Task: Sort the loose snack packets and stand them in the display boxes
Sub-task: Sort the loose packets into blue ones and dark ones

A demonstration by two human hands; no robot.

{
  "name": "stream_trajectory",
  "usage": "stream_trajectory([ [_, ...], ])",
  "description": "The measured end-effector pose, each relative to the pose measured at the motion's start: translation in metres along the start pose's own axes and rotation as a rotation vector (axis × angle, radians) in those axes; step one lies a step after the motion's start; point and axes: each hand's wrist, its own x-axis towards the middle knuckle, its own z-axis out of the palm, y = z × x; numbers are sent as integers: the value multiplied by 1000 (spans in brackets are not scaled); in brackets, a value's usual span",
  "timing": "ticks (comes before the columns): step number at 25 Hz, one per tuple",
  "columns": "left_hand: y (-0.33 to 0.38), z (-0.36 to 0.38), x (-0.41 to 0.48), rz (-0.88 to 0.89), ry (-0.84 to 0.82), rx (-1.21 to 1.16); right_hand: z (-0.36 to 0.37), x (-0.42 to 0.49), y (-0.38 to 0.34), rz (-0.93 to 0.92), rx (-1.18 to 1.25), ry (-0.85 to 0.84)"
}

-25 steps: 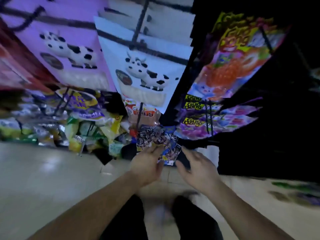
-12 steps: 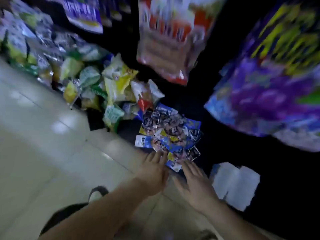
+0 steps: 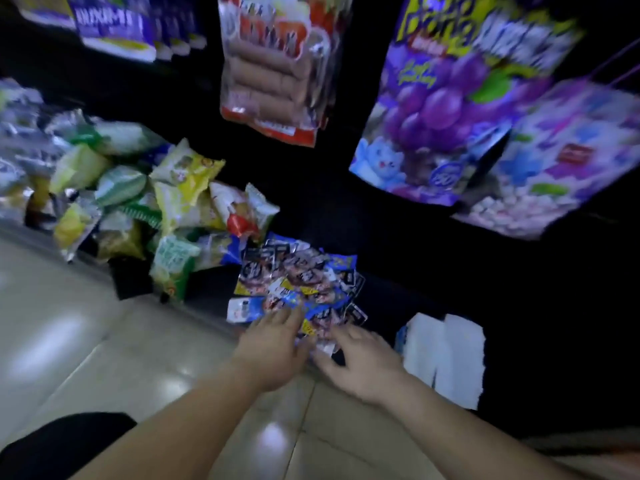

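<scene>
Floor: pale glossy tiled floor (image 3: 86, 341) fills the lower left, up to the foot of the shelving.
Shelving: dark, dimly lit display unit (image 3: 519, 306) across the top and right.
Grape bag: large purple bag printed with grapes (image 3: 433, 109), hanging upper right.
Pastel bag: blurred pink-and-blue bag with small white pieces (image 3: 561, 168), just right of the grape bag and overlapping it.
Sausage pouch: red-and-white pouch showing brown sausages (image 3: 273, 71), hanging top centre.
Snack heap: loose yellow, green and silver foil snack bags (image 3: 138, 202) heaped on the low shelf at left.
White box: flat white cardboard piece (image 3: 446, 355) on the low shelf, right of the hands.
Packets: pile of small blue-and-black snack packets (image 3: 301, 282) lying loose on the low shelf edge, between heap and white box.
Left hand: left hand (image 3: 273, 348) palm down, fingers stretched out, tips touching the pile's near edge, gripping nothing.
Right hand: right hand (image 3: 367, 362) beside it, fingers spread and nearly straight over the pile's near corner, holding nothing.
</scene>
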Motion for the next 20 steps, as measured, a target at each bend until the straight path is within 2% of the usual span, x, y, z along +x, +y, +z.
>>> stream_trajectory([
  [6,10,-26,11,19,27,57,-43,2,2,71,-13,49],
  [10,17,-38,44,38,-13,53,-46,35,9,62,-28,4],
  [14,-20,-34,84,84,-108,139,-27,97,27,100,29,-36],
  [20,-84,16,143,-27,-210,218,44,183,58,169,81,-133],
])
